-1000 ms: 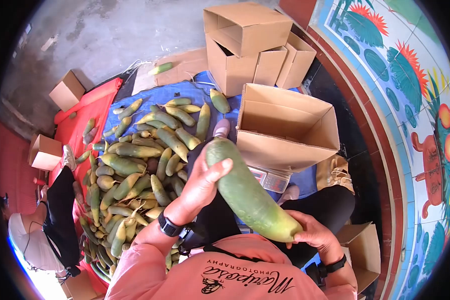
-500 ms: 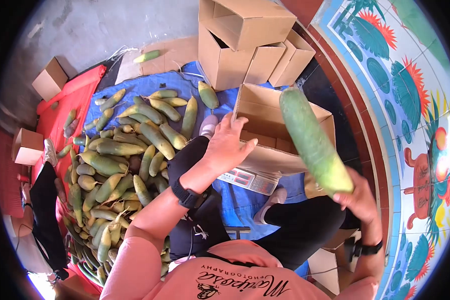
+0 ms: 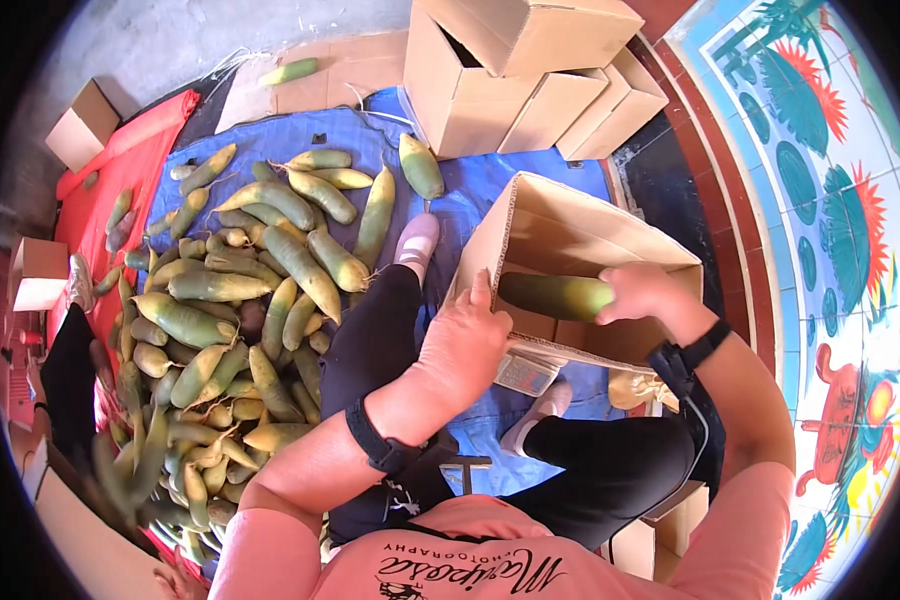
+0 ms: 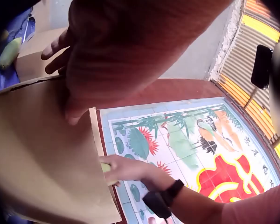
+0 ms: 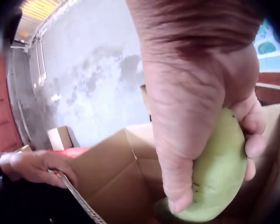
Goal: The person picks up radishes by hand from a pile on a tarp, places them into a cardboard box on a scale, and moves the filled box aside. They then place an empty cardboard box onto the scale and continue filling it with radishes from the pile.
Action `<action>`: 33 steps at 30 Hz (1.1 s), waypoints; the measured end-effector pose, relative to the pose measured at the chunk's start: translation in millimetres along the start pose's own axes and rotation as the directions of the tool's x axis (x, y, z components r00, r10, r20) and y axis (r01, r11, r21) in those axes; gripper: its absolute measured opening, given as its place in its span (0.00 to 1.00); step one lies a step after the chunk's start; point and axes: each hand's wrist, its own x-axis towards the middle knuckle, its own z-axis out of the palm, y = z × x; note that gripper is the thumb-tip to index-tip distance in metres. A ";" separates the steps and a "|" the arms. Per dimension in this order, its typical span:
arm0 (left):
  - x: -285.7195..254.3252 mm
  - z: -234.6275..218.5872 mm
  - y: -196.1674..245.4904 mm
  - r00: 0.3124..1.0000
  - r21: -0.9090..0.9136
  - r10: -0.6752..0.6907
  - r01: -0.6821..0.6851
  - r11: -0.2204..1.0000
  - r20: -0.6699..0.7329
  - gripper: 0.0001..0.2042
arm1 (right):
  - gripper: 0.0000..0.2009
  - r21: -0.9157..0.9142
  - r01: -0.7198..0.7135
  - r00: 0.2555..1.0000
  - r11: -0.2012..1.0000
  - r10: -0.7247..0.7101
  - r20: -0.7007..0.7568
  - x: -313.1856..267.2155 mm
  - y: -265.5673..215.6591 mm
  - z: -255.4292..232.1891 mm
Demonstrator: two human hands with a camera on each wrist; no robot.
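My right hand (image 3: 645, 297) is inside an open cardboard box (image 3: 635, 243), gripping the yellowish end of a large green radish (image 3: 550, 295). The radish lies lengthwise across the box opening, its darker end toward the left wall. From the right wrist view, thumb and fingers wrap opposite sides of the pale radish end (image 5: 219, 172). My left hand (image 3: 465, 345) holds the box's near-left rim, with the thumb on one side and fingers on the other, as the left wrist view (image 4: 79, 70) shows. Below the box, part of a scale (image 3: 526, 374) shows.
A big heap of green radishes (image 3: 220, 287) covers the blue tarp to the left. Empty boxes (image 3: 490, 100) are stacked behind. A painted tile wall (image 3: 810, 200) stands at the right. At lower left are another person's hand (image 3: 175, 580) and a light panel (image 3: 80, 520).
Both hands held the radish at first; the left let go and went to the box rim. The right hand carried the radish rightward, then down into the box. The box now leans toward me.
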 end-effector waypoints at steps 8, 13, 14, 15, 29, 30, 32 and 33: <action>5.0 -9.4 2.3 0.995 0.021 -0.025 0.023 1.000 0.092 0.13 | 0.36 0.282 0.112 0.994 0.953 -0.107 -0.035 90.9 20.2 71.4; 6.7 -8.8 6.2 0.997 0.021 -0.037 0.036 0.999 0.073 0.12 | 0.25 0.211 -0.071 0.989 0.975 0.041 0.143 97.4 50.1 94.7; 6.3 -7.0 6.2 0.997 0.021 -0.034 0.032 0.999 0.075 0.12 | 0.22 0.176 -0.086 0.991 0.981 0.065 0.120 91.9 55.4 93.2; 5.8 -4.1 4.1 0.999 0.019 -0.022 0.022 1.000 0.029 0.12 | 0.22 0.180 -0.088 0.991 0.980 0.067 0.119 81.8 51.3 78.4; 9.9 2.0 10.0 0.985 -0.140 -0.173 0.170 0.976 -0.013 0.15 | 0.07 0.513 0.260 0.643 0.818 0.250 -0.724 -181.1 -52.2 60.5; 8.6 -2.7 8.1 0.981 -0.129 -0.193 0.189 0.974 -0.021 0.15 | 0.05 0.556 0.221 0.652 0.801 0.303 -0.695 -192.8 -50.3 78.2; 0.4 -11.3 2.3 0.953 -0.345 -0.219 0.137 0.929 -0.209 0.19 | 0.05 0.723 0.115 0.642 0.681 0.505 -0.577 -208.8 -41.7 126.3; -3.5 -17.5 -5.3 0.923 -0.392 -0.230 0.097 0.915 -0.308 0.22 | 0.05 0.720 0.128 0.648 0.683 0.492 -0.582 -213.9 -38.7 150.0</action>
